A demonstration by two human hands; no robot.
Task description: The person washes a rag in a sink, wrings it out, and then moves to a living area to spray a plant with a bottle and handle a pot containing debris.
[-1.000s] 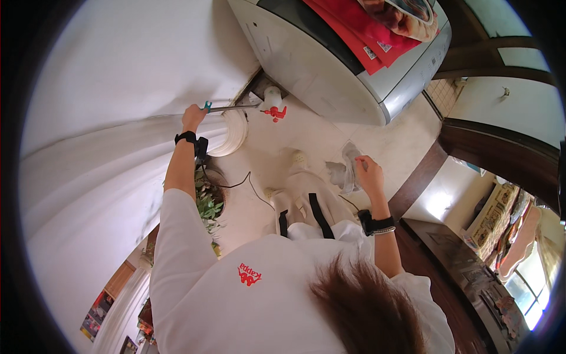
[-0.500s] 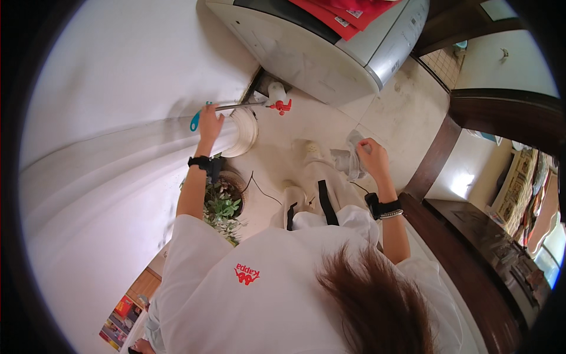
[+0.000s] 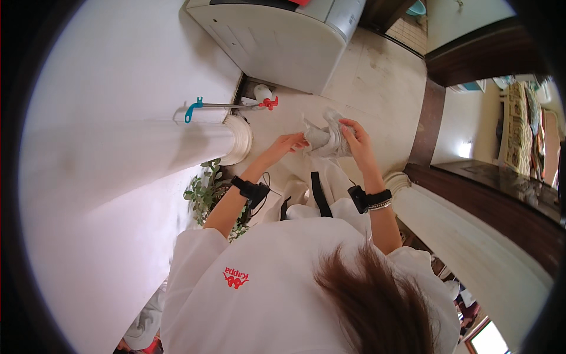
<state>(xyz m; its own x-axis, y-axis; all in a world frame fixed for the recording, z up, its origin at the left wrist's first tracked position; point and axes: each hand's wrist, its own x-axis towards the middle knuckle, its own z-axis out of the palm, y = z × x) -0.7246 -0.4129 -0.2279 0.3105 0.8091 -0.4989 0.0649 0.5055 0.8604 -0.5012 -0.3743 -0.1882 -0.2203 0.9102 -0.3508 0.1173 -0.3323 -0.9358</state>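
A crumpled, see-through plastic bag (image 3: 332, 138) is gripped between the thumb and fingers of my right hand (image 3: 358, 140). My left hand (image 3: 288, 146) reaches to the bag's left edge, its fingers stretched out; whether they touch the plastic I cannot tell. Left of both hands, a long-handled tool (image 3: 227, 106) leans by the wall, with a teal handle, a thin metal rod and a red claw-like end (image 3: 269, 104). Neither hand is on it. A black strap with a small device sits on each of my wrists.
A white and grey appliance (image 3: 265, 44) stands ahead, with a white pipe (image 3: 262, 92) in the corner beside it. A white column base (image 3: 239, 140) and a leafy potted plant (image 3: 203, 192) are at the left. Dark wooden furniture (image 3: 495, 189) lies to the right.
My left hand has let go of the teal-handled tool and moved right to the plastic bag. My right hand has raised the bag toward the middle. The view has shifted.
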